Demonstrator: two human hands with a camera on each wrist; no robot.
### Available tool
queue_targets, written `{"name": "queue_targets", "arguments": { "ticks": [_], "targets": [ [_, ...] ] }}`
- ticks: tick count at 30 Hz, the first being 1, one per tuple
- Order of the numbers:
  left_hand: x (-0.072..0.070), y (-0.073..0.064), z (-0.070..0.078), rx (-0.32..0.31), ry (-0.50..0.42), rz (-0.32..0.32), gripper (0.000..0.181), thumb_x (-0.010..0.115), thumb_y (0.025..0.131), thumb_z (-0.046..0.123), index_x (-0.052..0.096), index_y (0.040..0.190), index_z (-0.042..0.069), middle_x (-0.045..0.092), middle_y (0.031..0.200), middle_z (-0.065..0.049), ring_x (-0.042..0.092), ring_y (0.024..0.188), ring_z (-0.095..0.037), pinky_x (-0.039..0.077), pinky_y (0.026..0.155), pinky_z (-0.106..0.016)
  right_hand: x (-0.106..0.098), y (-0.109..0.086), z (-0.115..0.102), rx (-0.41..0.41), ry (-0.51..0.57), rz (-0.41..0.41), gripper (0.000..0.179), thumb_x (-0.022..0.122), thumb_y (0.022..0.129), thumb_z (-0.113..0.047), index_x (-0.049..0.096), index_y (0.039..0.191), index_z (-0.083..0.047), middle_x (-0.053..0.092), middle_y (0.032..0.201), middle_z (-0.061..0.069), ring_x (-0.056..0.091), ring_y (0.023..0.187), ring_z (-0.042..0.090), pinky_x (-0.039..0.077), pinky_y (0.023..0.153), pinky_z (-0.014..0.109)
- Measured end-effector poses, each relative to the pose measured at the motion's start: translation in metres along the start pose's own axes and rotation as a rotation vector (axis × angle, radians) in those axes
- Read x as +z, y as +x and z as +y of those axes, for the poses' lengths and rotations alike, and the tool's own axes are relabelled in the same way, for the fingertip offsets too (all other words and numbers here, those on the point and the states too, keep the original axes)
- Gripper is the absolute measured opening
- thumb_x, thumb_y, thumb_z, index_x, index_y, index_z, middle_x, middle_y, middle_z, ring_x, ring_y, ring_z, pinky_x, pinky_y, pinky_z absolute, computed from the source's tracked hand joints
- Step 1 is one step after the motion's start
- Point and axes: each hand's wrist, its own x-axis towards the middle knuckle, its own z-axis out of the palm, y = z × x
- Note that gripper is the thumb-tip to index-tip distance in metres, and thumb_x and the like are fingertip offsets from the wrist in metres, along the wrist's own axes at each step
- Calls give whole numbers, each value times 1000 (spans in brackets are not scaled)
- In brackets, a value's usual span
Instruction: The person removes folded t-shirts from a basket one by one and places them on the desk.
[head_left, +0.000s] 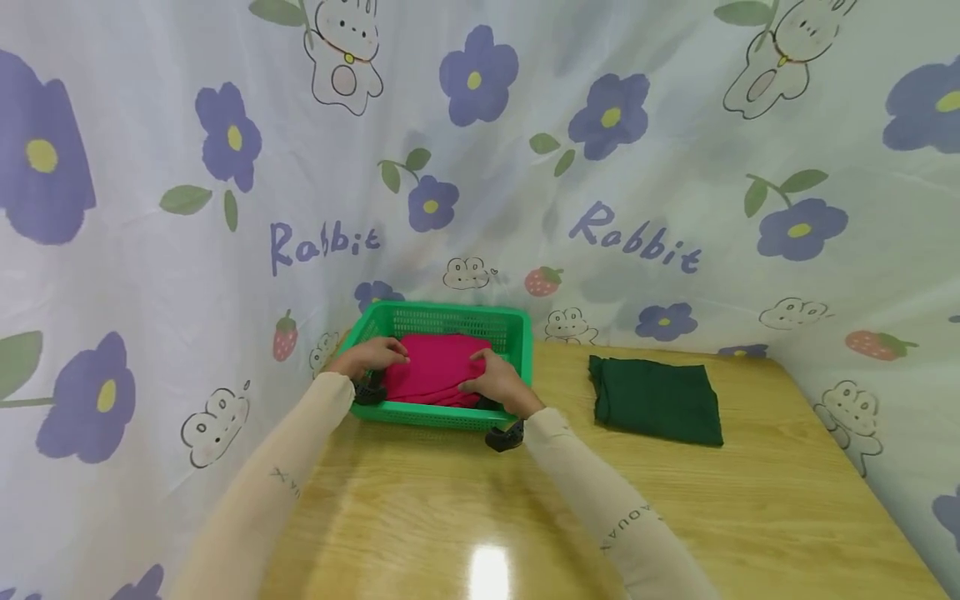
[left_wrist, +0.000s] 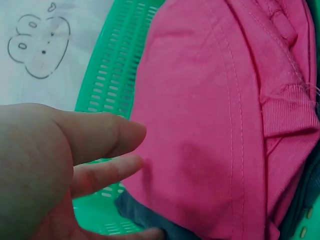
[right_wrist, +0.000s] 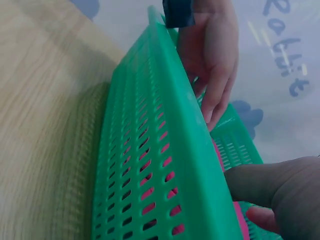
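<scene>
A folded pink garment (head_left: 435, 365) with stitched seams and a ribbed band lies inside a green perforated plastic basket (head_left: 442, 414). My left hand (head_left: 373, 354) is over the basket's left side, its fingers extended at the garment's edge. In the left wrist view, those fingers (left_wrist: 117, 135) look loosely straight and pinch nothing. On the other side, my right hand (head_left: 501, 383) reaches over the front right rim, thumb and fingers spread apart at the garment's right edge. Dark cloth (left_wrist: 142, 215) shows beneath the pink garment. Some right fingertips are hidden.
A folded dark green cloth (head_left: 660, 400) lies on the wooden table (head_left: 420, 500), right of the basket. Behind and to the left hangs a white curtain (head_left: 495, 167) with flowers and rabbits, close to the basket. Black wrist straps (head_left: 506, 435) sit near the rim.
</scene>
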Motion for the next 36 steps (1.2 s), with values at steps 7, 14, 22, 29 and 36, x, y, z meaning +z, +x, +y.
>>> {"name": "queue_targets", "arguments": {
  "ticks": [7, 14, 22, 29, 36],
  "targets": [
    [4, 3, -2, 15, 42, 3, 45, 49, 110, 21, 45, 146, -6, 39, 151, -29, 44, 128, -45, 40, 105, -59, 4, 5, 5, 26, 87, 3, 66, 80, 91, -16, 45, 146, -4, 53, 142, 18, 52, 127, 36, 45, 105, 54],
    [1, 8, -6, -4, 26, 2, 42, 50, 110, 22, 51, 142, -4, 57, 111, -14, 40, 72, -15, 44, 73, -37, 5, 10, 5, 32, 147, 9, 68, 78, 92, -14, 42, 148, -1, 61, 126, 19, 61, 108, 28, 47, 103, 51],
    [-2, 10, -9, -8, -48, 18, 35, 52, 109, 22, 58, 134, -1, 52, 94, -7, 23, 60, -11, 32, 63, -32, 7, 19, 8, -14, 246, 36, 53, 78, 93, -10, 53, 139, -4, 57, 117, 14, 53, 93, 21, 50, 82, 34],
    [0, 9, -11, 35, -36, 45, 34, 52, 109, 21, 58, 133, -3, 55, 130, -20, 53, 104, -24, 47, 90, -40, 10, 20, 8, -1, 227, -15, 48, 78, 94, -14, 58, 137, -6, 59, 124, 11, 57, 93, 20, 51, 82, 34],
    [5, 9, -3, 99, -9, 77, 35, 54, 108, 18, 61, 132, -5, 54, 137, -23, 50, 128, -38, 45, 104, -51, 10, 23, 9, -16, 194, -17, 47, 78, 95, -14, 59, 137, -7, 59, 124, 12, 57, 96, 22, 50, 80, 34]
  ]
}}
